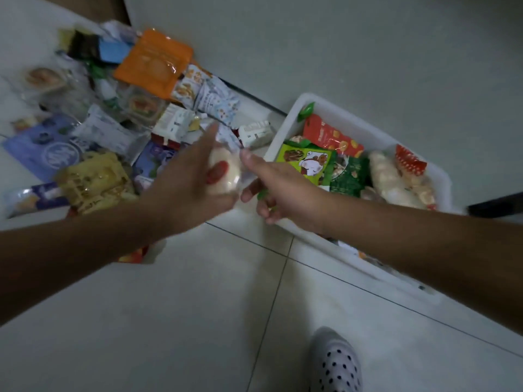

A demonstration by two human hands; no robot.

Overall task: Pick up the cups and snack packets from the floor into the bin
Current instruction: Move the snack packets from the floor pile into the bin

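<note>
Holding a clear-wrapped snack packet (226,172) above the floor (198,306), the left hand (192,182) had its fingers curled round the pale, round cake inside, which bore a red mark. Blur softened the outline of hand and wrapper. Just to the right of that grip, the right hand (280,188) reached in with its thumb raised against the packet's clear edge and its fingers loosely bent beneath. Whether it actually pinched the wrapper could not be told from the blurred frame. A sliver of green showed under those fingers, but what it belonged to was unclear. Directly right of the grip, and partly under the right hand and forearm, stood the white bin (285,123). It held a green packet (305,162), a red packet (331,137) beyond it, and a bag of pale snacks (396,179) farther right. Left of the grip and beyond it, a heap of packets lay on the tiles: a yellow packet (93,179) close beside the left wrist, a blue pouch (45,148) farther left, and an orange pouch (154,62) well beyond the hand. Nearer the person than the grip, and to its right, a foot in a white dotted slipper (336,363) rested on the floor.
</note>
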